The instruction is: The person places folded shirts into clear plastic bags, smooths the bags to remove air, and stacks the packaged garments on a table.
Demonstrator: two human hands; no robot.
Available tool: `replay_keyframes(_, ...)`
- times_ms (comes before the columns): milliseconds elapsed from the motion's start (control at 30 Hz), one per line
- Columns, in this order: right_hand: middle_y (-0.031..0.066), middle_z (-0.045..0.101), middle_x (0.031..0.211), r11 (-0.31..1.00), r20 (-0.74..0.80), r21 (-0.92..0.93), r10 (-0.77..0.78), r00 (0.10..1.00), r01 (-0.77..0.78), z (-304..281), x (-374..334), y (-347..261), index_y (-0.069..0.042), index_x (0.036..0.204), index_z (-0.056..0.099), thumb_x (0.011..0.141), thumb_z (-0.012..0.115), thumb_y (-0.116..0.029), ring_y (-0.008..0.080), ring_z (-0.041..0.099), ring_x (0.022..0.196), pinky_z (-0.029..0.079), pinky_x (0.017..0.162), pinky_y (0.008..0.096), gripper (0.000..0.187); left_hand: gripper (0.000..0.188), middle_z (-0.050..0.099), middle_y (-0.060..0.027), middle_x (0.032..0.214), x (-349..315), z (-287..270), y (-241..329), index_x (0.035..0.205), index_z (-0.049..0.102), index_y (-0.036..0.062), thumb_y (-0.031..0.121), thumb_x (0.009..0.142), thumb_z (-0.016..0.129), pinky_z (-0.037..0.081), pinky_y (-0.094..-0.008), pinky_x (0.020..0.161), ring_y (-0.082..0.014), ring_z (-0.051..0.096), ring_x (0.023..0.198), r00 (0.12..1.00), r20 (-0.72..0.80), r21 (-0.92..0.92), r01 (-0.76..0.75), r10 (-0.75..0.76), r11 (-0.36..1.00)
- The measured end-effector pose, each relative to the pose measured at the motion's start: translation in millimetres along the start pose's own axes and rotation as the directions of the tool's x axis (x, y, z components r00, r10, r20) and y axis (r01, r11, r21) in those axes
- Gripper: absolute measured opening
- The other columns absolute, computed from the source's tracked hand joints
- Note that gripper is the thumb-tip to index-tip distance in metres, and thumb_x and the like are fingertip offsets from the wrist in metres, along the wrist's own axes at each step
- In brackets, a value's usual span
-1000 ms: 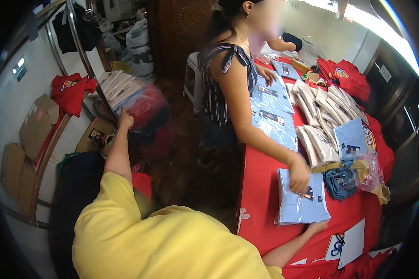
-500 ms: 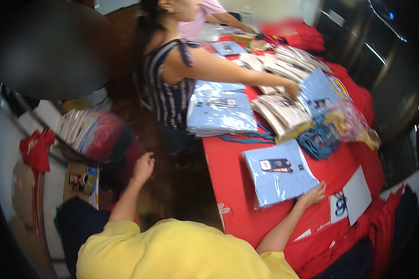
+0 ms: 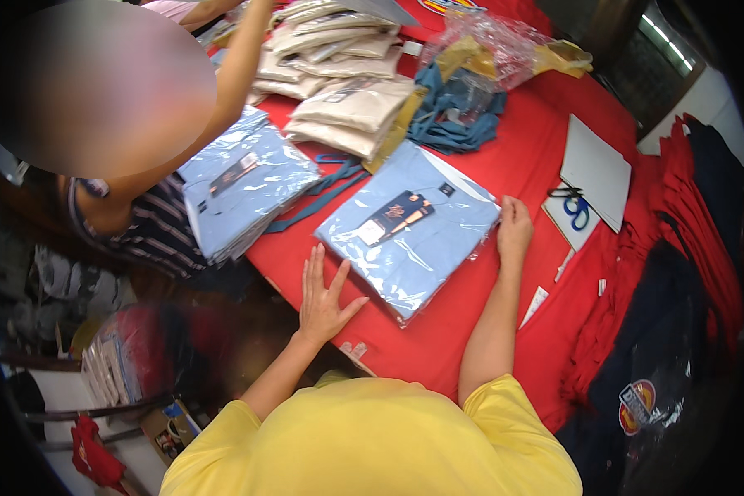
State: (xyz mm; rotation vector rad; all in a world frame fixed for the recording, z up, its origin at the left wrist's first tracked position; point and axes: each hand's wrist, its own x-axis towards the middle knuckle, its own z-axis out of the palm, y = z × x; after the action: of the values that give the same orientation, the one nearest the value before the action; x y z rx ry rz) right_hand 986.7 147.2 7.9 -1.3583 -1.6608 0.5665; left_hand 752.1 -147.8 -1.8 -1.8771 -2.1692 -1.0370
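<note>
A folded light-blue garment in a clear plastic bag [image 3: 422, 277], with a dark hang tag on its front, lies on the red-covered table [image 3: 546, 107]. My right hand [image 3: 514, 230] has its fingers closed at the bag's right edge. At the lower left edge of the bag is my left hand [image 3: 324, 299], fingers spread and holding nothing. Left of this bag, a stack of similar bagged blue garments [image 3: 244, 186] sits at the table edge. A co-worker's arm [image 3: 238, 91] reaches above that stack.
Bagged beige garments [image 3: 347, 107] are piled farther back, beside crumpled teal cloth [image 3: 450, 116] and loose clear plastic [image 3: 479, 50]. Blue-handled scissors [image 3: 577, 213] lie on white card at the right. Red and navy clothes [image 3: 649, 331] cover the table's right side. Below left stands a plastic-wrapped bundle [image 3: 132, 355].
My view has turned right. My left hand has come from beside the table to the bagged garment's left edge. The bagged garment now lies turned, with my right hand still at its edge.
</note>
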Motion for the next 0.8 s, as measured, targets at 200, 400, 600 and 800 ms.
replay_keyframes(200,0.0139,0.061,0.122,0.972,0.388,0.209,0.021,0.921,-0.110,-31,1,-5,-0.001,0.120,0.064,0.089,0.065,-0.024,0.0256,0.059,0.105,0.047,0.089,0.0338,0.038,0.077,0.021,-0.0258,0.155,1,2,-2,0.146,0.042,0.0155,0.035,0.080,0.075,0.024,-0.0556,0.114,-0.0419,0.023,0.144,0.992,0.122,0.038,0.034,-0.038,0.999)
replay_keyframes(400,0.0124,0.060,0.125,0.990,0.259,-0.017,-0.129,0.957,0.138,-10,1,8,-0.006,0.131,0.059,0.083,0.071,-0.017,0.0185,0.059,0.098,0.048,0.086,0.0315,0.051,0.064,0.026,-0.0251,0.154,6,1,3,0.138,0.053,0.0133,0.030,0.080,0.075,0.030,-0.0538,0.111,-0.0425,0.032,0.138,0.980,0.192,0.004,0.052,-0.052,0.999)
replay_keyframes(600,0.0120,0.065,0.116,0.996,0.158,-0.091,0.022,0.987,-0.007,5,-4,-12,-0.007,0.133,0.057,0.080,0.075,-0.021,0.0177,0.058,0.074,0.049,0.075,0.0311,0.058,0.070,0.025,-0.0246,0.154,2,6,0,0.142,0.045,0.0142,0.023,0.079,0.075,0.037,-0.0501,0.107,-0.0419,0.041,0.133,0.991,0.130,-0.072,0.048,-0.038,0.996)
replay_keyframes(800,0.0195,0.064,0.113,0.995,0.119,0.042,0.085,0.989,-0.090,2,-1,-13,0.000,0.118,0.061,0.091,0.060,-0.021,0.0348,0.060,0.107,0.047,0.092,0.0420,0.034,0.088,0.024,-0.0256,0.154,3,5,7,0.152,0.020,0.0051,0.018,0.082,0.073,0.028,-0.0508,0.113,-0.0408,0.030,0.140,0.988,0.013,0.013,0.151,-0.151,0.989)
